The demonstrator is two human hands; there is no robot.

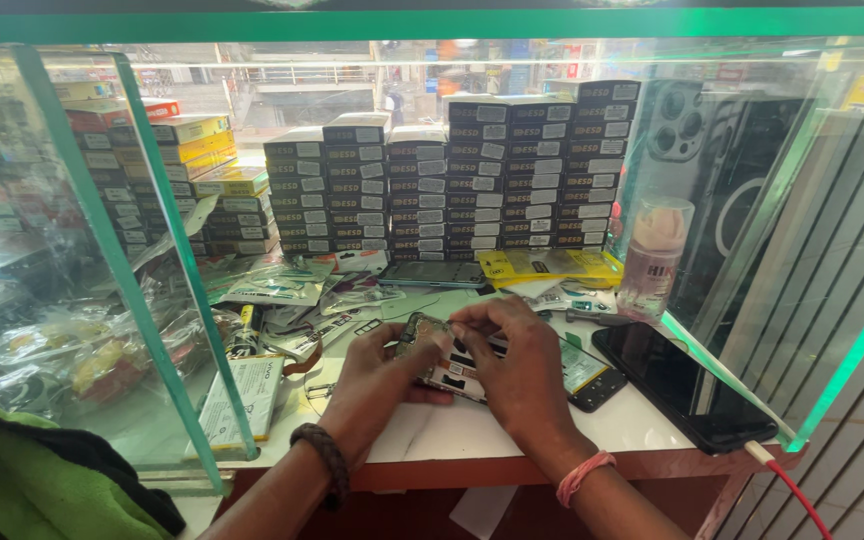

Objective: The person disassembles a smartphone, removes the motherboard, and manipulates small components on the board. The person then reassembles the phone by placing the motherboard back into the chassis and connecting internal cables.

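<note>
Behind everything: tall stacks of small dark boxes (452,180), row on row, with yellow boxes (187,140) off to the left. Green-edged glass walls (167,250) on both sides. In front of the stacks: a white surface (642,420), crowded with clear bags, strips and small bits. On its right: a black phone (687,385), flat, screen up, with a white and red cable (782,475) at its corner. Near the right glass: a clear bottle (652,255), upright. At far left, outside the glass: a green cloth (32,480).

In the middle, just above the surface: an opened phone (457,365) with its back off, dark parts and a green board showing.

Left hand (377,385): curled under and around the near end, grip clamped on the opened phone, dark braided band (322,455) at the wrist. Right hand (517,365): over the top of it, fingertips pinched together on a small part at the upper left corner, maybe a thin cover or strip, too small to tell. Pink band (582,475) on that wrist.

For good work here: firm hold with the lower hand, so no wobble. Gentle, slow pull with the pinching fingers, straight up, no bending. Phone kept low over the surface, so nothing tiny falls far or rolls into the clutter.
</note>
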